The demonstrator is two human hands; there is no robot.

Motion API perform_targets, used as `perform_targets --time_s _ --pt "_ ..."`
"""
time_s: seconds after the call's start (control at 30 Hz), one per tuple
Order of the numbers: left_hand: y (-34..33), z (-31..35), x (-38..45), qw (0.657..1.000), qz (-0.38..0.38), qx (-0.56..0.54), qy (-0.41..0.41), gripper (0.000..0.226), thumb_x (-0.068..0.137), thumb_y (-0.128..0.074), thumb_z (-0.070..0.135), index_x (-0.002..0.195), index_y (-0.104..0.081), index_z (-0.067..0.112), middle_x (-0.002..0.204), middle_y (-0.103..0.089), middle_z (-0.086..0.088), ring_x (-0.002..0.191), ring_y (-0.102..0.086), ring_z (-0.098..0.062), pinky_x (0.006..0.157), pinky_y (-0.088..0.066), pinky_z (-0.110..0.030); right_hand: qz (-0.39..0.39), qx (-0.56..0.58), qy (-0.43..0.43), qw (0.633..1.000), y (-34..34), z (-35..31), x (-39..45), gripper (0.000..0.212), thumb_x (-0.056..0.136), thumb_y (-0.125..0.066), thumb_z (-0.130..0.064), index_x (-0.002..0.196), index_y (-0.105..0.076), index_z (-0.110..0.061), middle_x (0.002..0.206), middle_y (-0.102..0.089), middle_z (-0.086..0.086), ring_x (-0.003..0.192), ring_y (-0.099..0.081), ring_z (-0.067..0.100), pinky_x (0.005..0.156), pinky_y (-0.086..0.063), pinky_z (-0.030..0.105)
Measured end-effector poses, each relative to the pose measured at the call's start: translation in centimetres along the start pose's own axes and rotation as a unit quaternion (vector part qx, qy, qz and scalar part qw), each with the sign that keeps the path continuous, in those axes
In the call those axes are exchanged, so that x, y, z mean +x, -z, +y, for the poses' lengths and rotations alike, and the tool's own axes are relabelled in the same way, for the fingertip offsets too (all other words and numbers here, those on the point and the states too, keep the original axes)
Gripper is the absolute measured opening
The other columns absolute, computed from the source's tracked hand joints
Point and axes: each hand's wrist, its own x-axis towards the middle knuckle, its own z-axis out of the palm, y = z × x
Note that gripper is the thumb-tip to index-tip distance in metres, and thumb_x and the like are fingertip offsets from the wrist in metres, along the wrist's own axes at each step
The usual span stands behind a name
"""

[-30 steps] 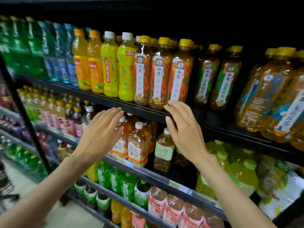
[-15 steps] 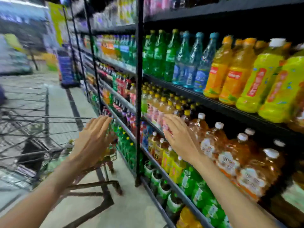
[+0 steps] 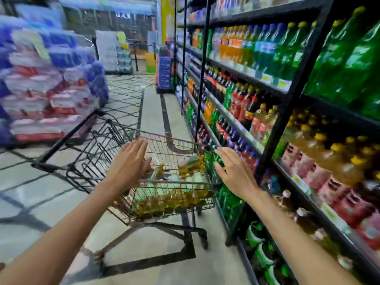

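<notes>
Head view shows our arms stretched forward, palms down, over the shopping cart (image 3: pixel 176 182), which stands in the aisle beside the drinks shelf (image 3: pixel 292 93) with bottles (image 3: pixel 168 199) in it. Our left hand (image 3: pixel 129 163) hovers above the basket's left side, fingers straight, holding nothing. Our right hand (image 3: pixel 234 171) is flat and empty at its right edge.

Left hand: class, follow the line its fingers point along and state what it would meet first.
Probably the wire rim of the shopping cart: the left hand is open, fingers aimed across the basket. Depth is unclear through the blur, so it might pass above the wire and meet the bottles inside instead.
</notes>
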Motion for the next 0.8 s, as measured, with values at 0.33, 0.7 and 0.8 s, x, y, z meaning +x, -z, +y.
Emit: perform_targets --time_s 0.33,0.7,0.8 --pt "-11.5 -4.0 8.7 0.989 -0.09 0.014 0.118 0.053 0.092 -0.056 0.034 0.132 -0.049 0.001 0.131 -0.055 -0.019 0.118 -0.056 -0.031 0.102 -0.041 -0.042 -0.116 0.014 0.005 0.993 -12.8 9.5 14.6 0.05 0.096 -0.039 -0.034 0.135 -0.047 -0.003 0.139 -0.047 0.012 0.133 -0.04 0.025 0.112 -0.031 0.038" --pt "-24.6 -9.5 16.4 0.953 -0.192 -0.043 0.23 0.044 0.096 -0.048 0.035 0.128 -0.05 0.005 0.127 -0.057 -0.013 0.114 -0.056 -0.024 0.1 -0.043 -0.035 -0.246 0.026 0.008 0.969 -23.7 14.6 26.4 0.044 0.101 -0.037 -0.026 0.142 -0.034 -0.012 0.148 -0.035 0.002 0.137 -0.029 0.013 0.112 -0.022 0.028" --pt "-29.2 -11.7 17.9 0.943 -0.22 -0.062 0.244 0.04 0.097 -0.046 0.036 0.122 -0.052 0.005 0.118 -0.06 -0.013 0.106 -0.059 -0.025 0.092 -0.048 -0.035 -0.28 0.008 0.001 0.96 -27.0 15.3 28.8 0.047 0.1 -0.036 -0.031 0.144 -0.031 -0.014 0.151 -0.031 0.001 0.138 -0.028 0.013 0.114 -0.024 0.031"
